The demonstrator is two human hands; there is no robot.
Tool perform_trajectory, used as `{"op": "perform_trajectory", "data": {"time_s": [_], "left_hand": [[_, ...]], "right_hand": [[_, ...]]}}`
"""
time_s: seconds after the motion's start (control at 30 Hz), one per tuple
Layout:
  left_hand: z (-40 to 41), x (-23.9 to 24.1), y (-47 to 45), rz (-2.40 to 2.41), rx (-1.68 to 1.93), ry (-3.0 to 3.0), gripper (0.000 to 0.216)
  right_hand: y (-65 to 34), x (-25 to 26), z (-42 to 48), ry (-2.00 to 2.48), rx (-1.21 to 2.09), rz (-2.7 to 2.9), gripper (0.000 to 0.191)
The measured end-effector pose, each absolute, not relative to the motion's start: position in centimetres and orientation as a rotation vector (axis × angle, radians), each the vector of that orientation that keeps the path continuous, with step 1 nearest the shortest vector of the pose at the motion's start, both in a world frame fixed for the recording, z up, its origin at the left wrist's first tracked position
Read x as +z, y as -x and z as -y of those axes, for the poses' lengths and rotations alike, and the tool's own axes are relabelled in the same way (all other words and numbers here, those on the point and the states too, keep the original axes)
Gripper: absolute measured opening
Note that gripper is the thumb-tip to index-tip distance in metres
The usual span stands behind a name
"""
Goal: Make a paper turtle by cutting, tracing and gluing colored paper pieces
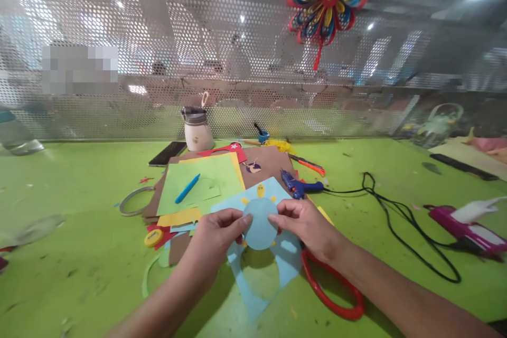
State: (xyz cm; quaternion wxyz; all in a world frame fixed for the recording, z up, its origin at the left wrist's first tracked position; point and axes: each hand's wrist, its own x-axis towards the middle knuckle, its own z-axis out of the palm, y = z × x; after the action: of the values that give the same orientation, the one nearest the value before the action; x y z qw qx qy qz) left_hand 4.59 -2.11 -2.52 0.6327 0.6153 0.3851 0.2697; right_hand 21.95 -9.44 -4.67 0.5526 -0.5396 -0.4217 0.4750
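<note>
Head view, starting at the left: a grey tape ring [134, 200] lies on the green table [59, 253], then a green paper sheet [206, 174] with a blue pen [187, 188] resting on it. My left hand [216, 235] pinches the left edge of a light-blue paper disc [260, 229] between thumb and fingers. My right hand [309, 224] pinches its right edge the same way. I hold the disc just over a light-blue sheet [291, 261] with a round hole cut in it (shadow darkens the hole). A red loop [336, 296] lies under my right wrist. Farther back sits a blue glue gun [299, 186], its black cord [396, 222] trailing right.
</note>
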Motion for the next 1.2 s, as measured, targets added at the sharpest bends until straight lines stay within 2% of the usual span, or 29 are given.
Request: {"op": "perform_trajectory", "data": {"time_s": [0.4, 0.57, 0.77, 0.97, 1.2], "left_hand": [[1.9, -3.5, -4.8, -0.805, 0.664, -1.311, 0.020], [2.0, -3.8, -4.7, -0.816, 0.549, -1.509, 0.022], [2.9, -3.0, -4.4, -0.782, 0.486, -1.762, 0.018], [3.3, -2.8, -4.2, -0.773, 0.476, -1.803, 0.013], [3.4, -2.5, -4.2, -0.787, 0.446, -1.829, 0.016]], "right_hand": [[-22.2, -4.8, 9.7, 1.302, 1.096, 1.082, 0.026], [-23.6, -2.2, 10.0, 1.294, 0.949, 1.167, 0.029], [-22.9, 0.3, 9.4, 1.534, 0.918, 1.522, 0.022], [-21.9, 0.2, 8.9, 1.642, 0.858, 1.566, 0.012], [-21.9, -0.2, 9.1, 1.640, 0.851, 1.534, 0.011]]}}
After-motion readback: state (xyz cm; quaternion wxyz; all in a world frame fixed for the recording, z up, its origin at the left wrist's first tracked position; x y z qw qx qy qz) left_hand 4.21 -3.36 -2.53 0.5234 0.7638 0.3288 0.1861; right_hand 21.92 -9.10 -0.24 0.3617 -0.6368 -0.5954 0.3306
